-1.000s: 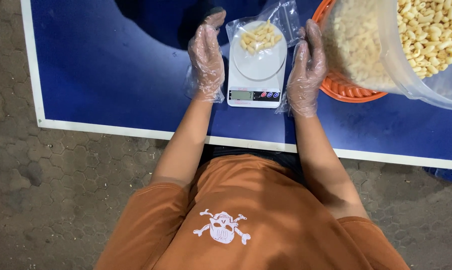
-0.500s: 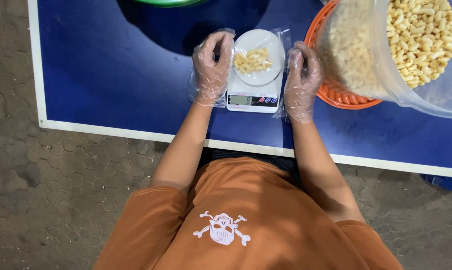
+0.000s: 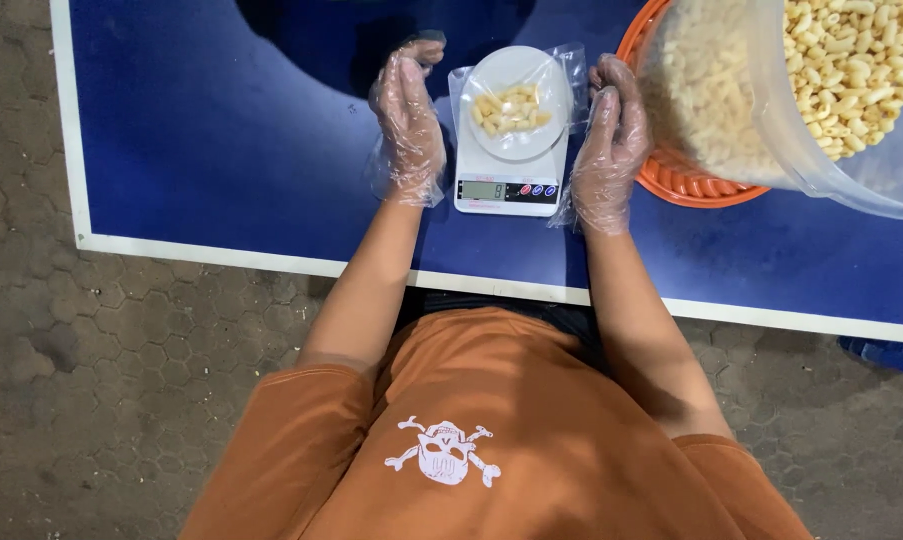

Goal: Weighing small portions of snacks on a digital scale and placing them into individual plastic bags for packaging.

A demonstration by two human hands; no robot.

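Note:
A small white kitchen scale (image 3: 506, 190) stands on the blue table (image 3: 221, 150). On its round pan lies a clear plastic bag (image 3: 561, 70) holding a few pale macaroni pieces (image 3: 509, 108). My left hand (image 3: 408, 115), in a thin clear plastic glove, hovers just left of the scale with fingers apart. My right hand (image 3: 611, 140), gloved the same way, is just right of the scale, fingers loosely extended. Neither hand holds anything.
A large clear tub (image 3: 831, 110) full of macaroni tilts at the upper right, above an orange basket (image 3: 691, 185). The table's white front edge (image 3: 271, 262) runs across below the scale. Grey paved ground lies to the left and below.
Half a second ago both hands were curled around the bag's edges on the scale pan. They have let go and drawn apart to either side; the bag stays on the scale.

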